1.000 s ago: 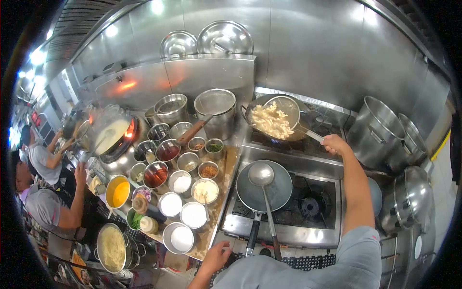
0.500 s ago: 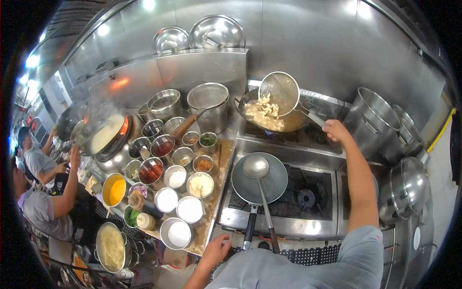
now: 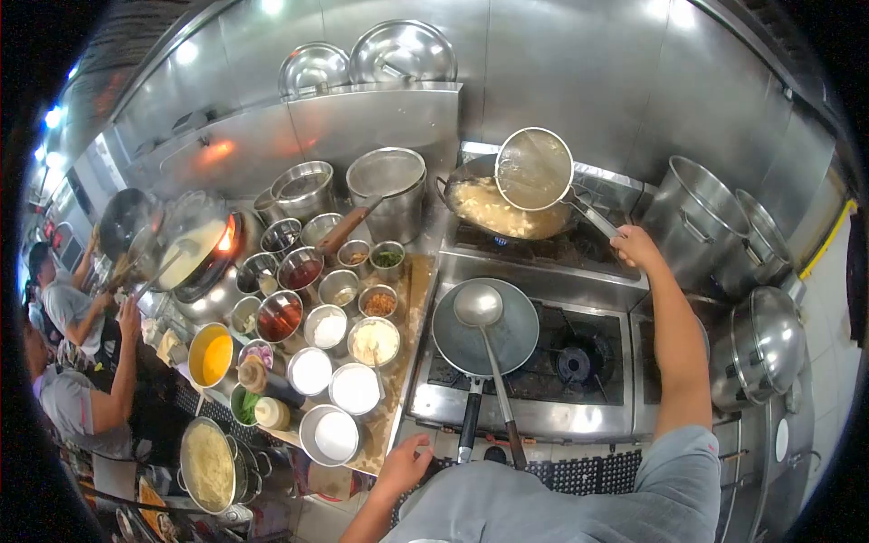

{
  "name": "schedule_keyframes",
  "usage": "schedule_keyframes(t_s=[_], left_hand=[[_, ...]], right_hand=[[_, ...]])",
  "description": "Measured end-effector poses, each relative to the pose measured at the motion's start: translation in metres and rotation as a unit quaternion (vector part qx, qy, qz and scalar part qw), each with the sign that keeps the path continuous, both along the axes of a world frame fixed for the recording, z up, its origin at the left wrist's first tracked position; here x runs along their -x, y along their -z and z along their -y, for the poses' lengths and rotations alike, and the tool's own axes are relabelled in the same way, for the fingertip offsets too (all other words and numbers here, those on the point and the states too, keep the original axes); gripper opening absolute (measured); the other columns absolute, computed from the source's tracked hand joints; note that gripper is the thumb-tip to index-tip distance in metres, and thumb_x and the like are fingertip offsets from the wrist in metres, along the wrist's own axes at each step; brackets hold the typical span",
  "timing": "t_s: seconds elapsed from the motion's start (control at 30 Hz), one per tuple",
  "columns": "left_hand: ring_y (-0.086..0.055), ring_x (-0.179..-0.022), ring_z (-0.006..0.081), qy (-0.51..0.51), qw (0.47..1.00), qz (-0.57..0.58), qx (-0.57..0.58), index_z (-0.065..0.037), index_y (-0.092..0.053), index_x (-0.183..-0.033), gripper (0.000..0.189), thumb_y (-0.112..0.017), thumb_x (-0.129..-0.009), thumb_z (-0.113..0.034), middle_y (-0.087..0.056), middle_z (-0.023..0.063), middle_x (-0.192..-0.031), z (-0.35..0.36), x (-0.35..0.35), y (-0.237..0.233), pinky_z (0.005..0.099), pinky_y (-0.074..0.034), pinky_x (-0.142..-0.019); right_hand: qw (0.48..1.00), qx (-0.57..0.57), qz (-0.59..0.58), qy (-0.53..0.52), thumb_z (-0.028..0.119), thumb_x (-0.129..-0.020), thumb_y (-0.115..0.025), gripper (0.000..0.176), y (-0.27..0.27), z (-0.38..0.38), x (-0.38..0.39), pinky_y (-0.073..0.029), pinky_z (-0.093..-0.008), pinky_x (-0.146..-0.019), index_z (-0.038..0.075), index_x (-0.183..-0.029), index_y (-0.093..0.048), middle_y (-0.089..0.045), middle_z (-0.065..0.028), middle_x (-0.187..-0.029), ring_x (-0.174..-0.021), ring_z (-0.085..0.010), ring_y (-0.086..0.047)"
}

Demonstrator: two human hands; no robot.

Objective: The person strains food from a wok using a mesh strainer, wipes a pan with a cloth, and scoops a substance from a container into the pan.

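My right hand point(image 3: 636, 249) is wrapped round the handle of a round mesh strainer point(image 3: 534, 169). The strainer is tipped up over the right side of a wok point(image 3: 554, 223), its mesh facing me with no large pieces on it. Pale chunks of food point(image 3: 489, 204) lie in liquid in the wok, over a blue flame. Low at the front, my left hand point(image 3: 405, 463) hangs with loosely bent fingers and nothing in it. Closest to it are the handles of a frying pan point(image 3: 444, 339) and a ladle point(image 3: 479, 305), whose bowl rests in the pan.
Left of the stove stand several metal bowls, with red sauce point(image 3: 282, 315), white powder point(image 3: 355, 388) and chopped greens point(image 3: 387, 259). Tall stockpots point(image 3: 701, 222) stand at the right. Further left, a co-worker point(image 3: 86, 407) stirs a steaming wok point(image 3: 195, 253) over flame; another person is behind.
The food pieces have dropped from the strainer into the wok. My right hand has tilted the strainer more upright. My left hand stays low at the front.
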State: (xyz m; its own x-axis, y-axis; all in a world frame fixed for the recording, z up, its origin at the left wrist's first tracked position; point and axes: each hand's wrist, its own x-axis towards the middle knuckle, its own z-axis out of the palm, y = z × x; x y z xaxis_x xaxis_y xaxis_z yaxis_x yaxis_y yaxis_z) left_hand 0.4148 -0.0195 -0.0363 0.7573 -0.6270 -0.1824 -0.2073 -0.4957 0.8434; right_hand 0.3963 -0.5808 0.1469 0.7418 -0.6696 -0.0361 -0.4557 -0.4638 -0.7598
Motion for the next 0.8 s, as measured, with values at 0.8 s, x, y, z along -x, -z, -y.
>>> schedule_keyframes(t_s=[0.8], left_hand=[[-0.062, -0.073, 0.0260, -0.119, 0.993, 0.004, 0.024, -0.001, -0.056, -0.111, 0.036, -0.059, -0.083, -0.023, -0.064, 0.0148, -0.098, -0.068, 0.004, 0.020, 0.0340, -0.049, -0.070]], right_hand=[[0.887, 0.457, -0.010, -0.065, 0.015, -0.089, -0.045, 0.029, 0.065, -0.191, -0.267, -0.047, -0.0457, -0.053, 0.011, -0.117, -0.048, -0.062, -0.0142, -0.068, -0.063, -0.0335, -0.061]])
